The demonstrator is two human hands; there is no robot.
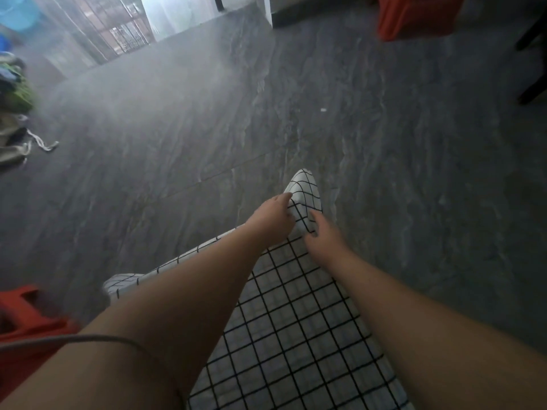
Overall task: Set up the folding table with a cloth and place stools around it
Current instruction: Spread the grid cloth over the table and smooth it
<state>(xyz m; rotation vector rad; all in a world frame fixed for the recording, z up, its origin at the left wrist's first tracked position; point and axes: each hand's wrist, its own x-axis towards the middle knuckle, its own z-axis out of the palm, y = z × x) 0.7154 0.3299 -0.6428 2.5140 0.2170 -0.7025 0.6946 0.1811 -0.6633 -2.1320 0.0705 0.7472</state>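
Observation:
A white cloth with a black grid (pixel 296 321) lies spread over the table, which it hides entirely. Its far corner (pixel 305 187) is folded and sticks up above the floor. My left hand (pixel 272 220) pinches the cloth at that corner, thumb on top of the fold. Just to the right, my right hand (pixel 322 238) rests on the cloth with its fingers stretched toward the same corner. A red plastic stool (pixel 26 321) stands at the lower left beside the table. Another red stool (pixel 414 16) stands at the top right.
Grey marbled floor (pixel 266 113) stretches out beyond the table. A pile of clothes and bags (pixel 14 113) lies at the left edge, with a blue tub (pixel 17 10) above it. Dark furniture legs (pixel 532 69) stand at the far right.

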